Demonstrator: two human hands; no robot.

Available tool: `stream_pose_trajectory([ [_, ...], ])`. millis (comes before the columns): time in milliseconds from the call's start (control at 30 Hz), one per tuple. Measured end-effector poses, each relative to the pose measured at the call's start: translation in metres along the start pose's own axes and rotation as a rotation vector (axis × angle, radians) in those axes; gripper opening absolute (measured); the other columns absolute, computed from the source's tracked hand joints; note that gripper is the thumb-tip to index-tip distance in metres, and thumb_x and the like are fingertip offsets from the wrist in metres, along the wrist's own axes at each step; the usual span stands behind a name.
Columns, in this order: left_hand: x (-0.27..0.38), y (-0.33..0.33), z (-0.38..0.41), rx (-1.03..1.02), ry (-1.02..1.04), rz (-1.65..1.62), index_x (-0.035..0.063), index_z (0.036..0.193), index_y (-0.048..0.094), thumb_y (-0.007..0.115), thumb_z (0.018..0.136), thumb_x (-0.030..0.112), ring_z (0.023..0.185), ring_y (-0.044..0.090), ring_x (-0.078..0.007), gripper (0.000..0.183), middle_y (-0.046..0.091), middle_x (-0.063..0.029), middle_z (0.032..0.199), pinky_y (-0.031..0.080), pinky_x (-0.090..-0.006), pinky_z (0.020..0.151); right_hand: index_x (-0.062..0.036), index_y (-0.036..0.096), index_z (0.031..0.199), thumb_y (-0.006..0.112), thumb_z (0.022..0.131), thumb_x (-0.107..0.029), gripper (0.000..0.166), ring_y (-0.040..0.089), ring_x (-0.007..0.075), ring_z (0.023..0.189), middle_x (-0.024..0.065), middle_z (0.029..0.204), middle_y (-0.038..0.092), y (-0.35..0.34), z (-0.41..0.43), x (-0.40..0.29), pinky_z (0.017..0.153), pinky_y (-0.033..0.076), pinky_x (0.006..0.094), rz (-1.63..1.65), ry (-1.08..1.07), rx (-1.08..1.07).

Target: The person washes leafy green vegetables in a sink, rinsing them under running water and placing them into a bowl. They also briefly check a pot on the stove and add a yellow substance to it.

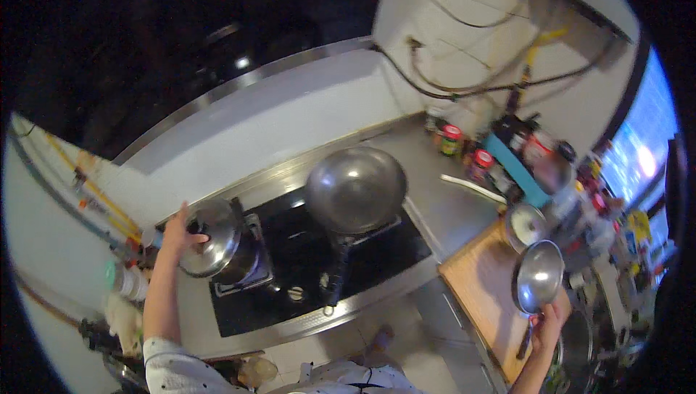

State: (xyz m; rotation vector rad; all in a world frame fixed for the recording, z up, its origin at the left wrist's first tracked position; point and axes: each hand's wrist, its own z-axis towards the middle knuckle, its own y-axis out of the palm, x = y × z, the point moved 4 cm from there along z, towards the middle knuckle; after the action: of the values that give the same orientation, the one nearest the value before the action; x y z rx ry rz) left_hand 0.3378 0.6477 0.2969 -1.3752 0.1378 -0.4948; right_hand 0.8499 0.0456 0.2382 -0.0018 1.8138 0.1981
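My left hand (187,236) is at the metal lid (220,250) of a pot on the left burner; whether its fingers grip the knob is unclear. A metal wok (356,190) sits on the right burner, its dark handle pointing towards me. My right hand (549,318) holds a metal bowl (540,277) by its lower rim, tilted above the wooden cutting board (473,280). Beside that hand, a dark-handled utensil (525,339), perhaps a knife, lies over the board; whether it is held too cannot be told. Another bowl (525,226) with pale contents stands at the board's far corner.
Red-lidded jars (450,141) and a blue-green rack (516,171) stand at the back right, with a white stick-like item (473,187) before them. Hoses and a yellow pipe (106,203) run along the left wall. Blurred kitchen items crowd the far right.
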Motion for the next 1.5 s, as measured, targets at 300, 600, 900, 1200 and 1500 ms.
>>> stream_pose_trajectory([
  [300,0.221,0.043,-0.135,-0.309,0.223,-1.133,0.0048,0.127,0.037,0.059,0.078,0.008,0.079,0.052,-0.0118,0.054,0.049,-0.0105,0.110,0.043,-0.0217,0.069,0.0014,0.054,0.092,0.047,0.076,-0.002,0.018,0.059,0.0127,0.061,0.0080,0.080,0.057,-0.084,-0.074,0.027,0.045,0.049,0.0218,-0.225,0.193,0.063],
  [600,0.455,0.132,-0.356,-1.415,0.228,-1.298,0.0065,0.128,0.026,0.056,0.084,0.028,0.084,0.059,-0.0213,0.058,0.052,-0.0134,0.112,0.047,-0.0271,0.060,-0.0010,0.037,0.116,0.046,0.081,-0.002,0.036,0.059,0.0166,0.074,0.0102,0.096,0.053,-0.089,-0.119,0.090,0.057,0.054,0.0256,0.176,0.120,0.121],
  [900,0.640,0.183,-0.489,-1.348,-0.018,-1.389,0.0039,0.107,0.042,0.048,0.079,0.008,0.065,0.058,-0.0184,0.030,0.058,-0.0098,0.083,0.045,-0.0260,0.048,0.0006,0.030,0.126,0.061,0.078,-0.022,0.062,0.058,0.0194,0.081,0.0172,0.113,0.048,-0.235,-0.069,0.076,0.066,0.050,0.0289,-0.023,0.118,-0.073],
  [1200,0.817,0.249,-0.595,-1.719,-0.143,-1.122,-0.0028,0.103,0.045,0.047,0.080,0.008,0.063,0.062,-0.0207,0.026,0.059,-0.0133,0.082,0.049,-0.0258,0.045,0.0007,0.046,0.114,0.057,0.074,-0.019,0.046,0.038,0.0312,0.117,0.0171,0.119,0.045,-0.588,0.090,-0.009,0.094,0.034,0.0403,-1.464,-0.333,0.455],
  [1500,0.894,0.281,-0.644,-1.734,-0.123,-0.997,-0.0027,0.106,0.043,0.048,0.078,0.004,0.073,0.063,-0.0224,0.029,0.059,-0.0140,0.090,0.050,-0.0282,0.054,0.0046,0.044,0.114,0.052,0.077,-0.015,0.043,0.037,0.0307,0.117,0.0195,0.117,0.042,-0.665,0.137,0.004,0.088,0.039,0.0402,-1.658,0.034,0.373],
])
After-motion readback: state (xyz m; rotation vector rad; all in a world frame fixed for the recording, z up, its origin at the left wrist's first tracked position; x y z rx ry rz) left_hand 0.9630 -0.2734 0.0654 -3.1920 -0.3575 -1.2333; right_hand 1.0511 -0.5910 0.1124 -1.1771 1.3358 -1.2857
